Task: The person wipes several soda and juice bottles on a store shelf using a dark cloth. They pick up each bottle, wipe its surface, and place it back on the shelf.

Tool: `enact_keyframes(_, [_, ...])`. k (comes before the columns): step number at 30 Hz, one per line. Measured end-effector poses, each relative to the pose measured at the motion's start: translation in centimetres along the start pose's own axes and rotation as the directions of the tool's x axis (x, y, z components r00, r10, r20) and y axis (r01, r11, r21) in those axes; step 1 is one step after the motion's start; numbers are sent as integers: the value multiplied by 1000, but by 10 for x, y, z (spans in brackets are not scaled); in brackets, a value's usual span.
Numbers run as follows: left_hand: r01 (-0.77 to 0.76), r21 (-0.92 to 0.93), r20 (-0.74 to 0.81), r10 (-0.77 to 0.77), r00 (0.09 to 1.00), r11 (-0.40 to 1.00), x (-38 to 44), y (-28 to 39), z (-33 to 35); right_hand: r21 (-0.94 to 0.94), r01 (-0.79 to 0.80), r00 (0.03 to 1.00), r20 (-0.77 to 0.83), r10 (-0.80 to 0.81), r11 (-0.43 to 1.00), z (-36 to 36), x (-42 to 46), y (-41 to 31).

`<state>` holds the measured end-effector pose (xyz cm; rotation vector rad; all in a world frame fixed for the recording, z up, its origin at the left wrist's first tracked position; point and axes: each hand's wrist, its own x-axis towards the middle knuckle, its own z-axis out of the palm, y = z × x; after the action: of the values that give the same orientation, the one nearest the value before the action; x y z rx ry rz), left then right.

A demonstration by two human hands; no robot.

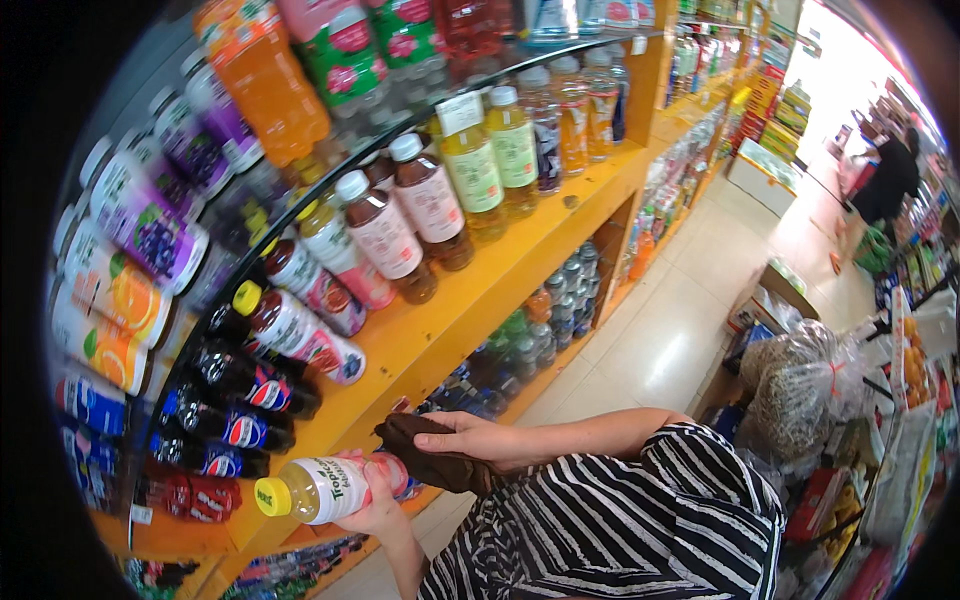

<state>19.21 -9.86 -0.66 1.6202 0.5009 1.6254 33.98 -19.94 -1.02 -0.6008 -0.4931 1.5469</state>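
My left hand (382,499) grips a Tropicana drink bottle (315,491) with a yellow cap and white-and-pink label, held tilted in front of the shelf. My right hand (472,439) is closed on a dark brown cloth (431,450), which lies against the base end of the bottle. Ahead is a yellow wooden shelf (480,277) lined with drinks. Among them stand dark Pepsi bottles (244,431), a yellow-capped fruit drink bottle (307,337), white-capped tea bottles (382,236) and green-labelled bottles (472,165).
Above runs a glass shelf edge (352,142) with large juice bottles (150,217) and an orange soda bottle (270,82). More bottles (517,330) fill the lower level. Rightward, the tiled aisle (645,345) holds a plastic-wrapped bundle (795,382) and boxes (765,176). Another person (889,180) stands farther off.
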Motion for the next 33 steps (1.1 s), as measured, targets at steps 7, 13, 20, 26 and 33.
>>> enact_keyframes(7, [118, 7, 131, -118, 984, 993, -15, -15, 26, -225, 382, 917, -29, -398, 897, -19, -20, -33])
enact_keyframes(13, [390, 22, 474, -353, 807, 921, -32, -24, 42, -739, 617, 599, 217, -771, 271, -14, -56, -106])
enact_keyframes(20, [244, 119, 731, -251, 634, 962, -39, -17, 66, -819, 471, 474, 548, -690, -327, -1, -63, -106])
enact_keyframes(26, [213, 65, 715, -194, 671, 975, -34, -14, 71, -862, 504, 601, 388, -699, -45, -2, -64, -109])
enact_keyframes(33, [272, 60, 799, -210, 564, 960, -35, -17, 63, -726, 536, 748, 170, -642, 431, -10, -53, -104])
